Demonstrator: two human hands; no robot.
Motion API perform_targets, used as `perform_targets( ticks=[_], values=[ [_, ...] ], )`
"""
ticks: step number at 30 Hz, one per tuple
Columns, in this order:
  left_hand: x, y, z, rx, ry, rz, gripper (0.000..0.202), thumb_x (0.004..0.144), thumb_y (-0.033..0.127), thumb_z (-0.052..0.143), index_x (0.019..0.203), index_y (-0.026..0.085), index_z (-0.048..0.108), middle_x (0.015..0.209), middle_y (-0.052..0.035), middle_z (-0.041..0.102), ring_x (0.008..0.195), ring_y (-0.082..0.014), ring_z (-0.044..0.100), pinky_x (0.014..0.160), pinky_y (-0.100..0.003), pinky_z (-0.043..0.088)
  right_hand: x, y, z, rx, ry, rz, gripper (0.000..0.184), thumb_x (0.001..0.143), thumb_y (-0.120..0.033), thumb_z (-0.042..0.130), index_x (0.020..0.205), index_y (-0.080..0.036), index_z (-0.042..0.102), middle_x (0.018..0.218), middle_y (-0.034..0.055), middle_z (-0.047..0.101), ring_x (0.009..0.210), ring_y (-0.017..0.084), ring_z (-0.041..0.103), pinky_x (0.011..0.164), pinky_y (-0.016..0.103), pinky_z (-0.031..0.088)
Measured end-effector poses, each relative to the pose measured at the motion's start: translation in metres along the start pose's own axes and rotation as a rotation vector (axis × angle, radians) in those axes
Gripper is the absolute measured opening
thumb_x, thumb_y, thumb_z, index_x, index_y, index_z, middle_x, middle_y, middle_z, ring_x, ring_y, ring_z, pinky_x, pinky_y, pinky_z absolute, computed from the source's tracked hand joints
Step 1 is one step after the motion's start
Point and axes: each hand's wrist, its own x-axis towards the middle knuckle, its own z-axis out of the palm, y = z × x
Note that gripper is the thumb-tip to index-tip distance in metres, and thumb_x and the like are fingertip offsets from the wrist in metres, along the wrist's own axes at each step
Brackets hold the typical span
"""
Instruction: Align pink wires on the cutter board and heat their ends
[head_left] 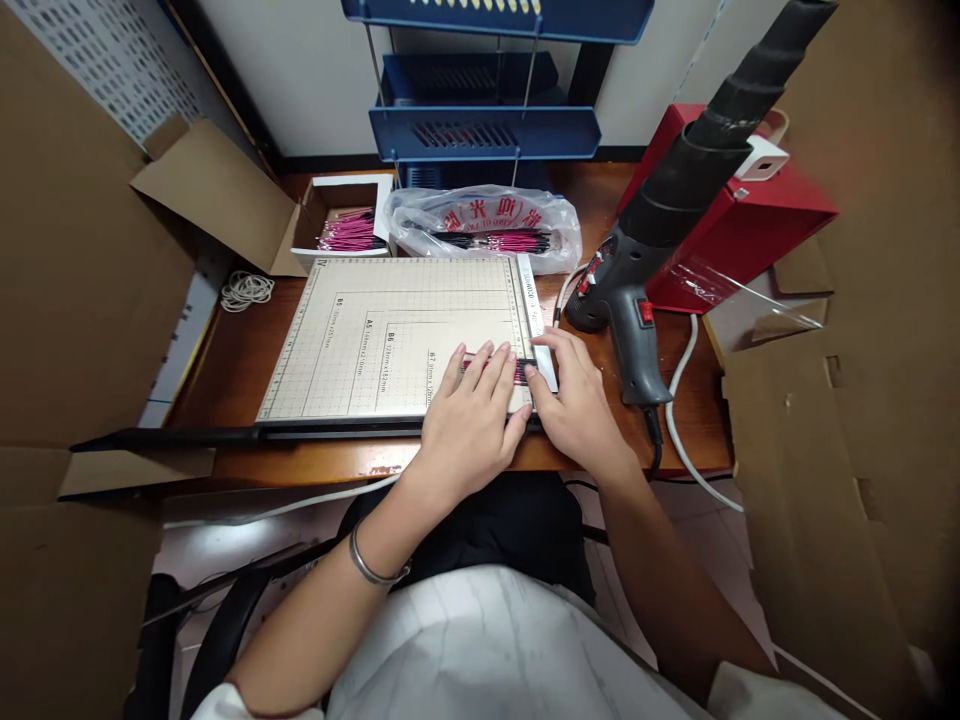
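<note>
My left hand (pixel 476 415) lies flat, fingers stretched out, over a small bundle of red and black wires (pixel 520 372) on the paper cutter (pixel 352 350). Most of the bundle is hidden beneath it. My right hand (pixel 576 405) rests at the bundle's right end, thumb and fingers apart, with fingertips by the cutter's white ruler strip (pixel 534 300). It does not appear to grip anything. Along the cutter's near edge runs the black blade arm (pixel 337 430), lying low with its handle reaching out to the left.
Behind the cutter are a white box (pixel 341 215) of pink wires and a clear plastic bag (pixel 484 225) of red and black wires. A heat gun (pixel 637 300) stands upright at right, before a red box (pixel 720 230). Blue trays (pixel 487 130) rise behind. Cardboard (pixel 840 450) borders both sides.
</note>
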Motion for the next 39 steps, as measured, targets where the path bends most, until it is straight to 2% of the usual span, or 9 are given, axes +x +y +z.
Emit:
perform_targets(
  ticks=[7, 13, 20, 26, 32, 37, 39],
  values=[
    [-0.001, -0.004, -0.003, 0.005, 0.000, 0.005, 0.064, 0.107, 0.044, 0.032, 0.156, 0.004, 0.039, 0.165, -0.0161, 0.036, 0.155, -0.0289, 0.030, 0.130, -0.053, 0.015, 0.000, 0.005, 0.003, 0.031, 0.018, -0.008, 0.031, 0.095, -0.032, 0.048, 0.124, -0.026, 0.055, 0.141, 0.0118, 0.057, 0.135, 0.030, 0.052, 0.115, 0.055, 0.039],
    [0.000, 0.003, 0.002, 0.033, -0.023, 0.024, 0.064, 0.108, 0.043, 0.029, 0.155, 0.001, 0.040, 0.165, -0.0180, 0.035, 0.155, -0.0284, 0.030, 0.131, -0.049, 0.017, 0.002, 0.006, 0.002, 0.040, 0.022, -0.033, 0.029, 0.095, -0.027, 0.047, 0.122, -0.025, 0.056, 0.140, 0.0120, 0.057, 0.135, 0.028, 0.053, 0.115, 0.052, 0.040],
    [0.000, 0.000, -0.001, 0.025, 0.020, 0.007, 0.066, 0.108, 0.046, 0.030, 0.155, 0.001, 0.039, 0.165, -0.0170, 0.035, 0.155, -0.0274, 0.031, 0.131, -0.050, 0.016, 0.004, 0.003, -0.010, 0.067, 0.119, -0.049, 0.027, 0.096, -0.024, 0.042, 0.117, -0.022, 0.059, 0.133, 0.0134, 0.063, 0.129, 0.026, 0.056, 0.115, 0.048, 0.041],
    [0.002, 0.000, 0.000, 0.050, -0.011, 0.001, 0.063, 0.108, 0.042, 0.029, 0.154, 0.000, 0.041, 0.163, -0.0187, 0.037, 0.154, -0.0287, 0.032, 0.130, -0.050, 0.017, 0.003, -0.005, -0.005, -0.017, -0.022, 0.005, 0.034, 0.093, -0.025, 0.046, 0.126, -0.024, 0.055, 0.144, 0.0125, 0.056, 0.135, 0.032, 0.053, 0.112, 0.058, 0.039],
    [0.004, 0.014, 0.008, 0.062, -0.001, 0.029, 0.064, 0.107, 0.039, 0.028, 0.153, -0.005, 0.039, 0.163, -0.0221, 0.037, 0.154, -0.0321, 0.033, 0.129, -0.048, 0.022, -0.006, -0.007, -0.006, 0.085, 0.030, 0.046, 0.041, 0.088, -0.023, 0.044, 0.128, -0.022, 0.053, 0.142, 0.0110, 0.059, 0.135, 0.029, 0.053, 0.114, 0.055, 0.039],
    [0.004, 0.015, 0.010, 0.054, -0.003, 0.021, 0.065, 0.106, 0.038, 0.031, 0.153, -0.006, 0.038, 0.164, -0.0220, 0.036, 0.155, -0.0327, 0.031, 0.129, -0.049, 0.020, -0.010, -0.010, -0.005, 0.084, -0.033, 0.137, 0.052, 0.081, -0.023, 0.048, 0.133, -0.022, 0.051, 0.139, 0.0118, 0.062, 0.129, 0.034, 0.058, 0.111, 0.060, 0.042],
    [0.004, 0.014, 0.010, 0.054, 0.005, 0.023, 0.065, 0.105, 0.037, 0.032, 0.154, -0.005, 0.037, 0.164, -0.0215, 0.036, 0.154, -0.0321, 0.031, 0.129, -0.049, 0.020, -0.009, -0.011, -0.003, 0.075, -0.044, 0.131, 0.052, 0.081, -0.023, 0.048, 0.132, -0.022, 0.052, 0.139, 0.0122, 0.062, 0.129, 0.034, 0.058, 0.109, 0.058, 0.044]
  ],
)
